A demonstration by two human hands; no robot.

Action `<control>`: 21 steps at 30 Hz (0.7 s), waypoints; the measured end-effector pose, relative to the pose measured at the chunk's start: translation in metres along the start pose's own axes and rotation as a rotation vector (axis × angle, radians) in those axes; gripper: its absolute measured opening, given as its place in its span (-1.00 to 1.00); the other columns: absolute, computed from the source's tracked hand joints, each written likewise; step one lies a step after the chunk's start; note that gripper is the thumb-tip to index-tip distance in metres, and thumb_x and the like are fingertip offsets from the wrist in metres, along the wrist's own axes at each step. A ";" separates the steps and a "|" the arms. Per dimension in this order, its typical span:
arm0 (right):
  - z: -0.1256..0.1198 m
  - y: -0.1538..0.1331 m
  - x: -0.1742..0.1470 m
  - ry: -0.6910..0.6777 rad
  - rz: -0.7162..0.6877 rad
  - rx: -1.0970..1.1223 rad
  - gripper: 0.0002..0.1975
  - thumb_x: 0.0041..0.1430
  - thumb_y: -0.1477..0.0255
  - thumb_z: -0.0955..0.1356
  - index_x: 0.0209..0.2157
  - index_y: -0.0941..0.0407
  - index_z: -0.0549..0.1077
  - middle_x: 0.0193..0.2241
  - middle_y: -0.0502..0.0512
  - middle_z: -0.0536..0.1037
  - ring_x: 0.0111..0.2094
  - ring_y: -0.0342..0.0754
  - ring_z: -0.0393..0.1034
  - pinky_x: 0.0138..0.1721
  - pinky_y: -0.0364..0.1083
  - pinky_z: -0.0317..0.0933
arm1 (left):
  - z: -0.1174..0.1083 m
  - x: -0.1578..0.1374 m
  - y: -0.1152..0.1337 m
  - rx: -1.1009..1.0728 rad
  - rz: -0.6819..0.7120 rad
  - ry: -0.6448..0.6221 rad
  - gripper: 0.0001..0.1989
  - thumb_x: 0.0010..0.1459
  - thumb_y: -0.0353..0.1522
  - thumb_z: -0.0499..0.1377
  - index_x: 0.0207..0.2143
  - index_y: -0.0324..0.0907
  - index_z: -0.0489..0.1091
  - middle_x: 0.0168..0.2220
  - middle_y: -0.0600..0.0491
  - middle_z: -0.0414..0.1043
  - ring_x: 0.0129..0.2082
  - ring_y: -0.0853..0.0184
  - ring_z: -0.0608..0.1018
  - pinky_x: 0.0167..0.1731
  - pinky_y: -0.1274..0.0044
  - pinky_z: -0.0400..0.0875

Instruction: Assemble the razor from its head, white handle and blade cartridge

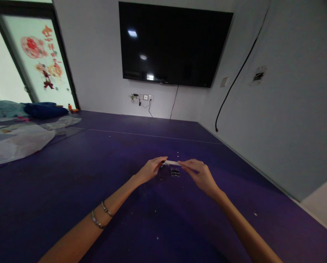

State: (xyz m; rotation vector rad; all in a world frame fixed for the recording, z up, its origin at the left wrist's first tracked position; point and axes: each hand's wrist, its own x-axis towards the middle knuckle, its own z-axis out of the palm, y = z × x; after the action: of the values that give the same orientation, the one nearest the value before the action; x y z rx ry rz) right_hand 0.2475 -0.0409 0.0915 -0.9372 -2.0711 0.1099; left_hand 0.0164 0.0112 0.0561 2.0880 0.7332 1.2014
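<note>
A short, flat white strip (pixel 172 163) spans the gap between my two hands, just above the dark purple surface. At its left end my left hand (pixel 150 168) is closed, with a small dark piece (pixel 163 163) by the fingertips. My right hand (pixel 198 171) pinches the strip's right end between thumb and fingers. Under the strip lies a small, dark rectangular item (pixel 175 172) with clear edges; its kind is too small to tell. Two bracelets (pixel 97 220) circle my left wrist.
White plastic sheeting (pixel 23 142) and folded blue cloth (pixel 45 110) lie at the left. Small white bits dot the purple surface (pixel 103 160). A black cable (pixel 236 78) hangs along the right wall. A television (pixel 174 44) is mounted above wall sockets (pixel 145 97).
</note>
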 end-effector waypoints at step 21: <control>0.010 -0.002 -0.002 -0.078 -0.006 0.007 -0.75 0.17 0.37 0.26 -0.13 -0.05 0.47 -0.37 0.05 0.55 -0.34 -0.09 0.40 -0.23 -0.06 0.17 | 0.001 -0.001 -0.008 0.225 0.173 0.009 -0.65 0.10 -0.52 0.02 -0.06 -0.14 0.34 -0.03 -0.07 0.38 -0.04 0.30 0.43 -0.02 0.36 0.28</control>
State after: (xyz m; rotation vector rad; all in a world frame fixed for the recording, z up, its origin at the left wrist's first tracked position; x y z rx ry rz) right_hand 0.2398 -0.0411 0.0848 -0.9352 -2.1438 0.1527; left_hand 0.0156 0.0155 0.0492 2.3739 0.7325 1.2705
